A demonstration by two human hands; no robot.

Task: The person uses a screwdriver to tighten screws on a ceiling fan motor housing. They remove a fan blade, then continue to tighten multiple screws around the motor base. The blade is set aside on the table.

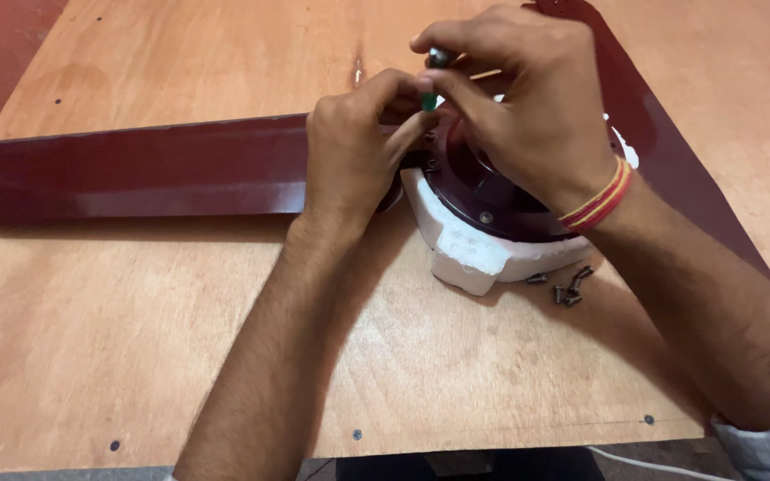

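- Nearest the camera, a small heap of loose dark screws (568, 289) lies on the plywood tabletop (456, 374), below and to the right of the grip, well apart from it; no hand touches them.
- Just under the grip sits the dark fan motor housing (483, 191), cradled in a white foam block (465, 254); the right hand (528, 107) arches over it, its grip closed on a slim green-tipped tool (432, 80), likely a screwdriver, held roughly upright with its tip pointing down at the housing.
- The left hand (354, 151) is just beside, its fingers pinched at the tool's lower end where blade meets housing; what they pinch is hidden.
- The maroon fan blade (135, 169) runs long leftward from the grip; a second blade (670, 151) slants away right.
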